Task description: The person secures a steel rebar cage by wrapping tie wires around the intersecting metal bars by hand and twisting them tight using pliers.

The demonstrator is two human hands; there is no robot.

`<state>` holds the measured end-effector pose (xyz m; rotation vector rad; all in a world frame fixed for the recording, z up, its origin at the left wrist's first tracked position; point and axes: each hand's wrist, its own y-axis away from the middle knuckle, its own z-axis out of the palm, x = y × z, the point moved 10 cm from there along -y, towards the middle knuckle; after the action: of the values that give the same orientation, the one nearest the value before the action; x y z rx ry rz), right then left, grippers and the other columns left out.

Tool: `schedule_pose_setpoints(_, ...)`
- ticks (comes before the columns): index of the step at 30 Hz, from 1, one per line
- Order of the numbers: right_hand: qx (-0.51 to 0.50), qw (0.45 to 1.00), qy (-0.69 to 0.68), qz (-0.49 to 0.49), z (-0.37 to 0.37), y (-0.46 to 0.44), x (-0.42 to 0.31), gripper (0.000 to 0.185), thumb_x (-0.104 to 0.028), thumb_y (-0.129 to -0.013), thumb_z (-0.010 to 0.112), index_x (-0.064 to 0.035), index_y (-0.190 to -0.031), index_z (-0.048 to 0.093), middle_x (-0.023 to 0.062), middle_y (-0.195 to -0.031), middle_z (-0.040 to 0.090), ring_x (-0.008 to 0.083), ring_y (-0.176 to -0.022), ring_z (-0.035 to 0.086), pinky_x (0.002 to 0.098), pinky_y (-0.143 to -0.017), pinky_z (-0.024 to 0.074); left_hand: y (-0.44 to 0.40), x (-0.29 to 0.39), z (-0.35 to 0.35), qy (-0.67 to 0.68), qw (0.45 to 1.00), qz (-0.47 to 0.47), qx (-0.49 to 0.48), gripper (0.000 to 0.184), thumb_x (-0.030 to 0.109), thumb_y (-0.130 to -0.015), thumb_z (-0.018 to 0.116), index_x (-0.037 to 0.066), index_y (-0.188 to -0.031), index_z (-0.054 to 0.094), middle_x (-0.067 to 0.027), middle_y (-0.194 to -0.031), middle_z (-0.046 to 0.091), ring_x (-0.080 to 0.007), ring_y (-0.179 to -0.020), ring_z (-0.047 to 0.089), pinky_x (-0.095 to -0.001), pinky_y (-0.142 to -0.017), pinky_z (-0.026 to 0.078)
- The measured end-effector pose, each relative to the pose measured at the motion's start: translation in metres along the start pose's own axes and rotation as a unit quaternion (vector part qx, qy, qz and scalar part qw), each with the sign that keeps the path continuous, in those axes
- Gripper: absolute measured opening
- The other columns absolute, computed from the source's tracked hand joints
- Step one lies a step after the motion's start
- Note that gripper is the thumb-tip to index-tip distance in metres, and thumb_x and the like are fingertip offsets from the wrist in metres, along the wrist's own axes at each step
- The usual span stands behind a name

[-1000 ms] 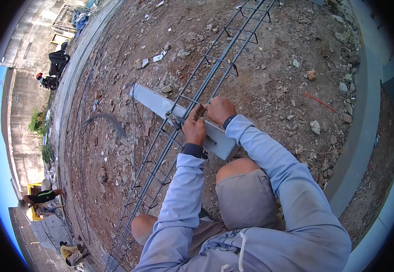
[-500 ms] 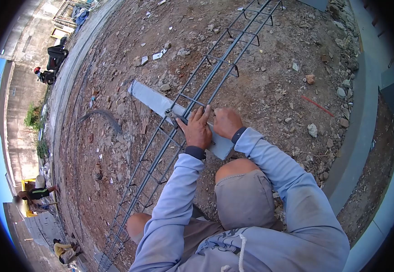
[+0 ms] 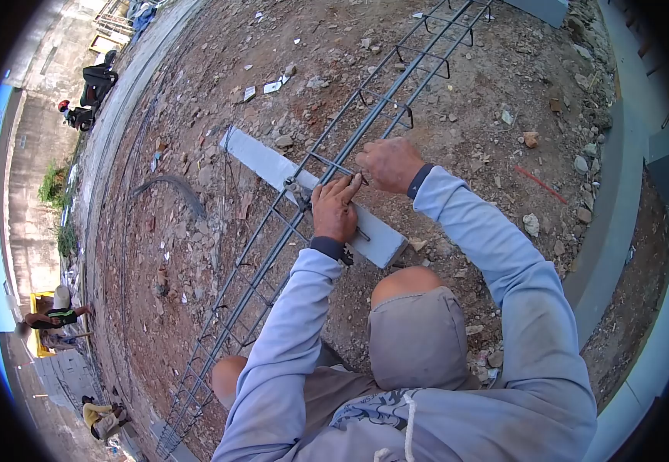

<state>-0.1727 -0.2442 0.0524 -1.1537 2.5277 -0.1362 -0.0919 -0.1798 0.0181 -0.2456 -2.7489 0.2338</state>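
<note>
Head: rebar cage [image 3: 390, 94] lengthwise toward upper right

Rebar cage lay aslant across the dirt ground, over a block

The rebar cage [image 3: 387, 102] ran from the top edge of the dirt ground [image 3: 473, 223] to its lower left corner. The long block [image 3: 263, 159] lay crosswise under it, one end left of the cage, the other right. The left hand [image 3: 336, 209] was at this crossing, the right hand [image 3: 393, 164] beyond it to the right. Farther right lay a thin strip [image 3: 541, 184], before the ledge [image 3: 605, 208] along the right edge. Past the left edge were a motorcycle [image 3: 95, 86], above, and two people [image 3: 57, 318], below.
</note>
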Motion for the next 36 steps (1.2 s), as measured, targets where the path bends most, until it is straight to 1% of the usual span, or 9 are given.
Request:
schedule_pose_setpoints(8, -0.093, 0.948, -0.166, 0.255, 0.074, 0.026, 0.054, 0.025, -0.021, -0.074, 0.055, -0.0041, -0.087, 0.068, 0.0232, -0.094, 0.064, 0.0377, -0.092, 0.062, 0.0467, -0.083, 0.0487, 0.001, -0.001, 0.002, 0.003, 0.999, -0.021, -0.031, 0.054, 0.0, -0.076, 0.05, 0.022, -0.125, 0.057, -0.0085, -0.122, 0.058, -0.028, -0.112, 0.053, -0.0462, -0.106, 0.027)
schedule_pose_setpoints(12, -0.121, 0.938, -0.206, 0.25, 0.073, 0.039, 0.027, 0.027, -0.018, -0.073, 0.053, -0.0036, -0.09, 0.068, 0.0243, -0.095, 0.064, 0.0395, -0.094, 0.061, 0.0456, -0.087, 0.0474, 0.002, -0.004, 0.005, 0.009, 0.998, -0.05, -0.048, 0.051, 0.001, -0.079, 0.05, 0.021, -0.125, 0.057, -0.01, -0.124, 0.057, -0.0302, -0.117, 0.051, -0.047, -0.108, 0.024)
schedule_pose_setpoints(15, -0.083, 0.944, -0.206, 0.243, 0.062, 0.042, 0.025, 0.022, -0.017, -0.074, 0.055, -0.0023, -0.086, 0.068, 0.0256, -0.093, 0.063, 0.0391, -0.094, 0.061, 0.0468, -0.085, 0.0476, 0.002, -0.009, -0.004, 0.072, 0.996, -0.048, 0.01, 0.048, 0.004, -0.08, 0.05, 0.019, -0.125, 0.056, -0.0105, -0.126, 0.053, -0.0276, -0.121, 0.047, -0.0502, -0.107, 0.024)
schedule_pose_setpoints(18, -0.07, 0.96, -0.108, 0.249, 0.041, 0.053, 0.012, 0.02, -0.017, -0.077, 0.057, -0.0024, -0.088, 0.065, 0.0239, -0.093, 0.063, 0.0381, -0.093, 0.061, 0.0483, -0.083, 0.0479, 0.018, -0.035, -0.043, 0.007, 0.971, -0.175, 0.161, 0.046, 0.018, -0.084, 0.056, 0.014, -0.129, 0.048, -0.0144, -0.128, 0.05, -0.0319, -0.122, 0.044, -0.0514, -0.104, 0.027)
schedule_pose_setpoints(21, 0.157, 0.981, 0.016, 0.114, -0.046, 0.051, -0.041, 0.021, -0.017, -0.079, 0.058, -0.0015, -0.094, 0.061, 0.0205, -0.098, 0.061, 0.036, -0.093, 0.061, 0.0474, -0.08, 0.049, 0.041, -0.062, -0.046, -0.006, 0.937, -0.307, 0.163, 0.065, 0.036, -0.08, 0.066, 0.01, -0.134, 0.039, -0.0175, -0.122, 0.05, -0.0348, -0.116, 0.046, -0.0498, -0.098, 0.032)
schedule_pose_setpoints(24, 0.032, 0.995, -0.086, 0.028, -0.023, 0.039, -0.083, 0.029, -0.019, -0.08, 0.06, 0.0006, -0.1, 0.054, 0.0181, -0.102, 0.059, 0.034, -0.095, 0.061, 0.0445, -0.078, 0.0501, 0.041, -0.063, -0.048, -0.017, 0.929, -0.348, 0.121, 0.079, 0.042, -0.073, 0.072, 0.006, -0.134, 0.037, -0.0215, -0.12, 0.049, -0.0372, -0.114, 0.047, -0.0459, -0.095, 0.037)
schedule_pose_setpoints(28, -0.07, 0.979, -0.182, 0.053, 0.015, 0.033, -0.094, 0.039, -0.023, -0.08, 0.061, 0.0011, -0.109, 0.049, 0.0207, -0.102, 0.059, 0.0355, -0.095, 0.061, 0.0455, -0.08, 0.0498, 0.035, -0.072, -0.047, 0.007, 0.927, -0.352, 0.13, 0.085, 0.036, -0.067, 0.076, 0.004, -0.134, 0.036, -0.0251, -0.12, 0.048, -0.0407, -0.111, 0.048, -0.0452, -0.094, 0.04)
schedule_pose_setpoints(33, -0.056, 0.975, -0.196, 0.087, 0.03, 0.039, -0.08, 0.056, -0.031, -0.077, 0.067, -0.0033, -0.12, 0.046, 0.0189, -0.104, 0.06, 0.037, -0.092, 0.061, 0.0423, -0.078, 0.0503, 0.037, -0.107, -0.037, 0.059, 0.916, -0.359, 0.169, 0.092, 0.027, -0.06, 0.078, -0.002, -0.135, 0.033, -0.0265, -0.116, 0.05, -0.0427, -0.1, 0.055, -0.0439, -0.09, 0.045)
schedule_pose_setpoints(36, -0.104, 0.931, -0.316, 0.149, 0.038, 0.045, -0.07, 0.055, -0.035, -0.072, 0.069, -0.0005, -0.11, 0.051, 0.022, -0.098, 0.062, 0.0395, -0.09, 0.061, 0.0425, -0.079, 0.0491, 0.046, -0.114, -0.021, 0.392, 0.804, -0.407, 0.184, 0.084, 0.005, -0.066, 0.069, -0.001, -0.138, 0.027, -0.0238, -0.121, 0.048, -0.0323, -0.105, 0.055, -0.0398, -0.087, 0.047)
